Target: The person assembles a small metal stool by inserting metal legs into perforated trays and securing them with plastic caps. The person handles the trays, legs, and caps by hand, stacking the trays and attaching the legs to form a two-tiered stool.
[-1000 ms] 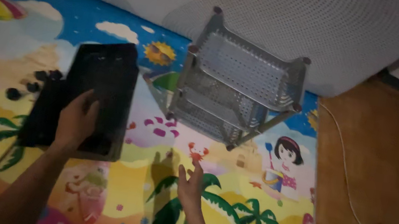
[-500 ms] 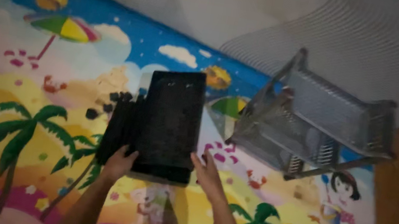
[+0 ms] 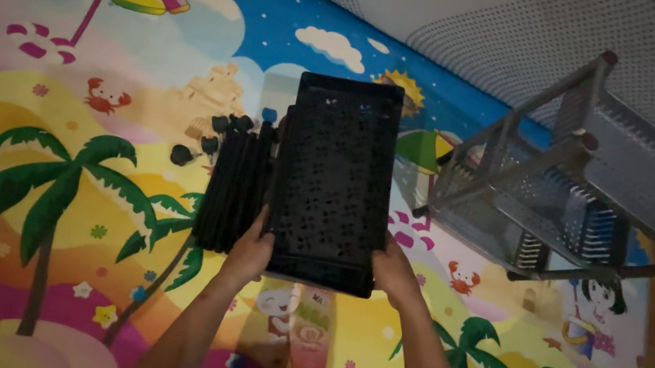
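In the head view, both forearms reach up from the bottom edge of the picture, roughly parallel, wrists straight. The left hand [image 3: 250, 252] is closed around the near left corner of a black perforated tray [image 3: 334, 181], fingers curled under its rim and thumb along the side. The right hand [image 3: 394, 270] grips the near right corner the same way, so the tray is held at its near end between the two hands.

The tray is a long rectangular panel of dark plastic, dotted all over with small holes and edged by a raised rim; it sits over the middle of the play mat [image 3: 57, 83]. Just beside its left edge, touching or nearly so, lies a bundle of black poles [image 3: 233, 187], thin and straight, with small round black parts near their far ends.

The mat is glossy and brightly printed with palm trees, crabs, an umbrella and clouds. Towards its far right corner a grey shelf rack [image 3: 586, 188] lies tipped on its side, made of slotted plastic trays and dark poles.
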